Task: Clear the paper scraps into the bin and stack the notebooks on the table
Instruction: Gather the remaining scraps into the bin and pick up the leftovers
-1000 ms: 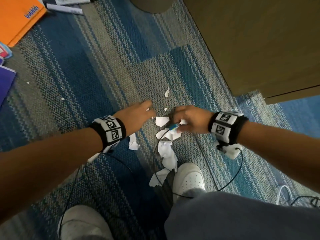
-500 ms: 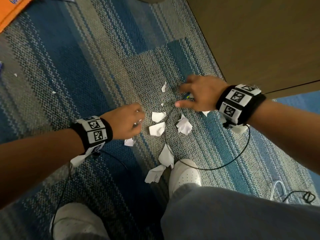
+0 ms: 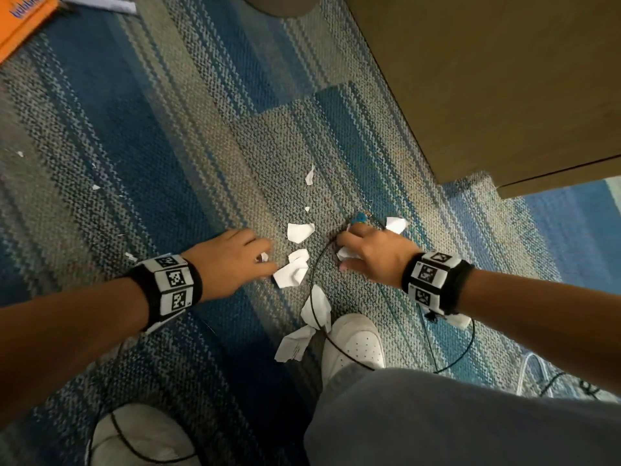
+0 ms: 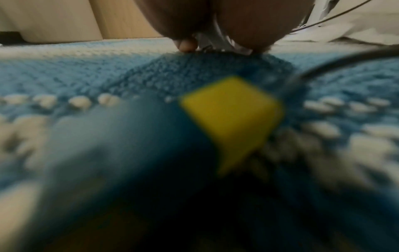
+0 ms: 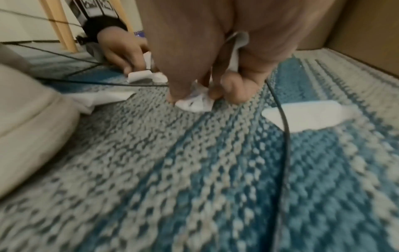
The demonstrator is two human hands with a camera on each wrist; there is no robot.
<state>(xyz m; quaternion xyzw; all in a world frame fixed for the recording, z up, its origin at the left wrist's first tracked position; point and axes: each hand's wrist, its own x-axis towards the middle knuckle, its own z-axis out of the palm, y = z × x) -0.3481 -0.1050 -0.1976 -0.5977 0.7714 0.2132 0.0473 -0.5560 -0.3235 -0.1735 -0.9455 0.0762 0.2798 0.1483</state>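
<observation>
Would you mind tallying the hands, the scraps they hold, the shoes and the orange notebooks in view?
Hands: 2 (left hand, right hand)
Held scraps: 2
Shoes: 2
Orange notebook: 1
Total: 7

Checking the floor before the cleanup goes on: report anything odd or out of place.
Torn paper scraps litter the carpet. A black cable loops across them. An orange notebook lies on the floor.
</observation>
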